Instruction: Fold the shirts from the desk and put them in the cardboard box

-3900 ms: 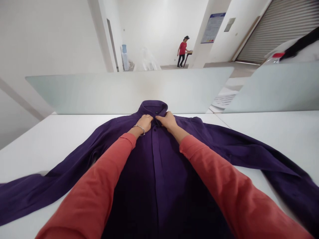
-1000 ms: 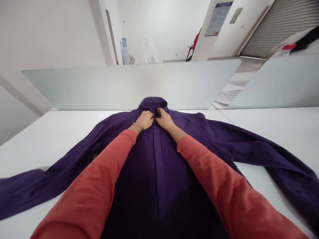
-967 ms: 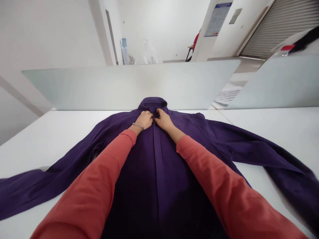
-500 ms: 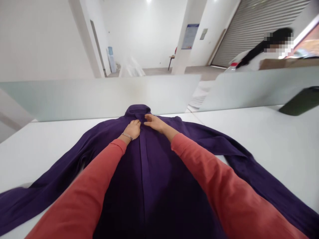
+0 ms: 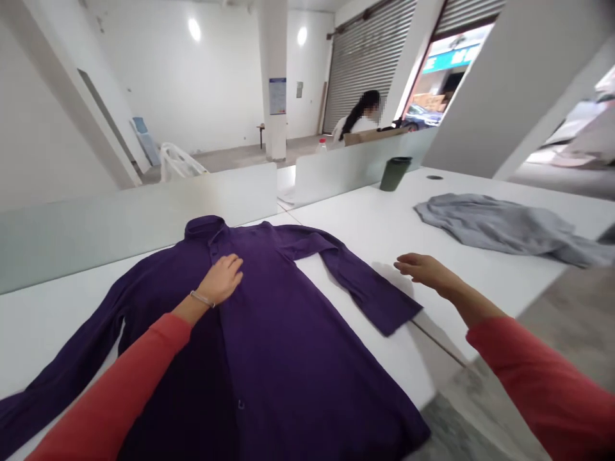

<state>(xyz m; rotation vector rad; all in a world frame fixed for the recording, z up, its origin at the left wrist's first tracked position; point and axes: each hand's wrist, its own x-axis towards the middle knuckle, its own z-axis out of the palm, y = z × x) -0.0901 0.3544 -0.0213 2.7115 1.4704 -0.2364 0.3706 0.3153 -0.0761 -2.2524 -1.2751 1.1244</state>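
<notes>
A purple long-sleeved shirt (image 5: pixel 288 326) lies front up on the white table (image 5: pixel 355 224), collar at the far side and both sleeves out to the sides. Over its upper front, just below the collar, is my left hand (image 5: pixel 221 279), palm down with fingers loosely bent and apart; I see no cloth gripped, and I cannot tell how firmly it touches the shirt. My right hand (image 5: pixel 425 272) is off the shirt, raised above the table to the right of the shirt's cuff, its fingers stretched out and holding nothing.
A crumpled grey garment (image 5: pixel 500 224) lies on the table at the right. Behind it stands a dark green bin (image 5: pixel 395 174). A low frosted partition (image 5: pixel 144 221) runs along the table's back edge. Beyond it a person (image 5: pixel 360 118) is at the far side.
My right hand has left the shirt's collar area and moved out to the right. My left hand has stayed on the upper front. The view has turned right, bringing the grey garment in.
</notes>
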